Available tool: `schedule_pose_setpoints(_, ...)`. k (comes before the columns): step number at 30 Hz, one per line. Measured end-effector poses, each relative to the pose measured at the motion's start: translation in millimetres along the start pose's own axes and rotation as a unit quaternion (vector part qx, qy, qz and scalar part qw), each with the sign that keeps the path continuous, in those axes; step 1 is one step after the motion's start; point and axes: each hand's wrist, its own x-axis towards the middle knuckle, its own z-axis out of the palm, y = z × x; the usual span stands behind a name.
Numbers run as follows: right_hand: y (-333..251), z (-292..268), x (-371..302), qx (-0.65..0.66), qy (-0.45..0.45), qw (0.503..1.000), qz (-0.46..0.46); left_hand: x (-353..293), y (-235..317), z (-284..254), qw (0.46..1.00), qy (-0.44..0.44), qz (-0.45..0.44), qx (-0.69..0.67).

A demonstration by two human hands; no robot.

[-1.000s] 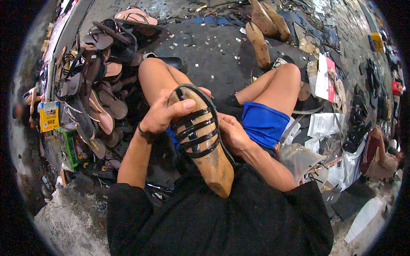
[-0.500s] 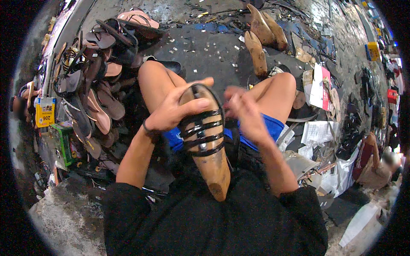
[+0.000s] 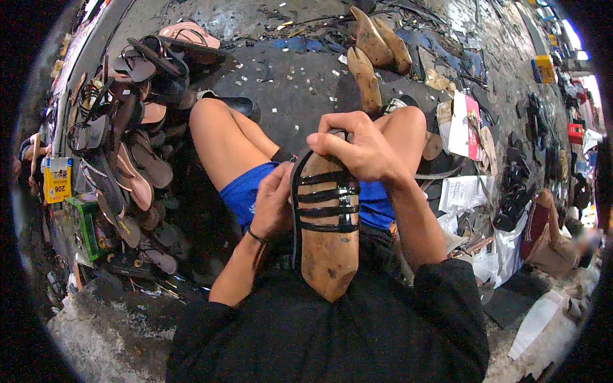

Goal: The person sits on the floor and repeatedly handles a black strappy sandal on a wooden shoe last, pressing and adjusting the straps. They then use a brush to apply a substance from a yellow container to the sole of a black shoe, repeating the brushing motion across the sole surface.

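Left hand (image 3: 273, 199) seemingly touches edge of sandal (image 3: 329, 209); floor (image 3: 290, 121) shows between knees (image 3: 212, 121).

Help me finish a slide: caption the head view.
Right hand grips a black-strapped sandal on a wooden last; left hand at the sandal's edge.

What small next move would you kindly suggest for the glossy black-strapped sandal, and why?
Perhaps slide the left hand along the dark sole edge toward the heel, pressing: this hand seems to touch that edge, while the right hand grips the toe end of the brown, foot-shaped wooden last.
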Motion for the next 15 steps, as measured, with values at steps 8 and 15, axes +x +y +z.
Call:
schedule_pose_setpoints(8,-4,4,5,0.02,-0.012,0.999,-0.023,-14,-4,1,0.997,0.044,-0.043,-0.045)
schedule_pose_setpoints(15,3,8,12,0.01,-0.039,0.999,-0.027,-20,-28,-21,0.999,0.006,0.023,-0.04)
